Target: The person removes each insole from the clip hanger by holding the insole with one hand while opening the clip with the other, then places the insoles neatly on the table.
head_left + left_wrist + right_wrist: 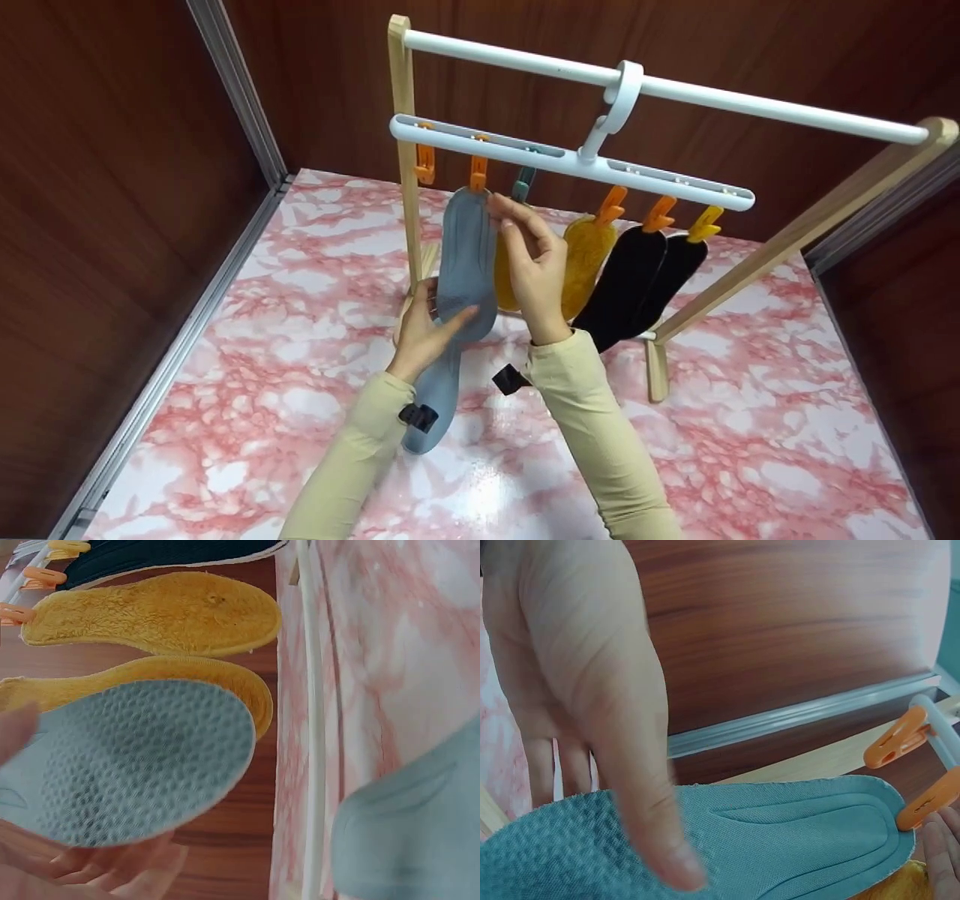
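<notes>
A grey-blue insole (pixel 471 247) hangs toe-up from an orange clip (pixel 478 172) on the white hanger (pixel 510 150). My left hand (pixel 424 334) holds its heel end, thumb across the front and fingers behind; the right wrist view shows that thumb (pixel 660 832) blurred. Beside the clip and the insole's upper edge is my right hand (pixel 541 274), its fingertips (pixel 939 851) close to the clip and not curled round anything. Below, another grey-blue insole (pixel 435 405) lies on the pink marbled surface, partly covered by the left arm.
Two fluffy mustard insoles (pixel 589 251) and two black insoles (pixel 626 281) hang farther right, from clips of several colours. An orange clip (pixel 425 161) at the far left holds nothing. The hanger hooks over a white rod (pixel 510 56) between wooden posts (pixel 405 82). Brown panels (pixel 135 187) surround the surface.
</notes>
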The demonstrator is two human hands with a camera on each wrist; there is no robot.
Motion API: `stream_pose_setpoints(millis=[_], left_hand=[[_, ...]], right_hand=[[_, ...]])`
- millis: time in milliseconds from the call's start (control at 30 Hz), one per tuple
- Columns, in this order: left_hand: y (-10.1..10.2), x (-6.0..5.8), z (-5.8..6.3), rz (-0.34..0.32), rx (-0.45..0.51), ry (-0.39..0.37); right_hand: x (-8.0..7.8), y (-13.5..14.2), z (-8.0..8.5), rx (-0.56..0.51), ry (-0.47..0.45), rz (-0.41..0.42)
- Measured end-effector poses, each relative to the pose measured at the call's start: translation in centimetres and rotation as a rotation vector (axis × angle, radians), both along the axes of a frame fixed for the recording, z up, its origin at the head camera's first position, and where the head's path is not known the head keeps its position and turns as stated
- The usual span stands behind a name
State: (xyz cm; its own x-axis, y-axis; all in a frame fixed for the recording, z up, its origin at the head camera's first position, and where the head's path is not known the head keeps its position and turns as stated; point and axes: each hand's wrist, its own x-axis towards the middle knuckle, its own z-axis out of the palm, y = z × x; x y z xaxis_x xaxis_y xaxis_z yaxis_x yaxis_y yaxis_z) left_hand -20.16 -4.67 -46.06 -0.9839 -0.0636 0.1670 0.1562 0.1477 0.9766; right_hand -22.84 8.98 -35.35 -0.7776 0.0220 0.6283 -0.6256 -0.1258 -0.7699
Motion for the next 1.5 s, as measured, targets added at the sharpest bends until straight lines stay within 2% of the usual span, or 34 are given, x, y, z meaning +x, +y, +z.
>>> stream_pose_setpoints(millis=[167, 267, 433, 667, 900, 1267, 1500], left_hand=[[0.1, -0.5, 0.1, -0.015, 0.136, 0.011], [0.2, -0.6, 0.1, -0.026, 0.136, 0.027], [0.3, -0.6, -0.1, -0.064, 0.114, 0.102], [0.1, -0.1, 0.0, -0.051, 0.053, 0.169], [0.1, 0.0, 0.0, -0.011, -0.01, 0.143], [0.2, 0.4, -0.1, 0.008, -0.026, 0.093], [-0.1, 0.7, -0.3, 0.037, -0.063, 0.057]], right_hand=[[0.1, 0.0, 0.0, 0.006, -0.014, 0.002], [0.1, 0.0, 0.0, 0.021, -0.015, 0.001], [0.0, -0.2, 0.0, 0.04, 0.006, 0.013], [0.1, -0.6, 0.2, 0.055, 0.038, 0.071], [0.1, -0.8, 0.5, 0.086, 0.036, 0.077], [0.0, -1.3, 0.5, 0.075, 0.021, 0.054], [-0.2, -2.2, 1.0, 0.153, -0.071, 0.014]])
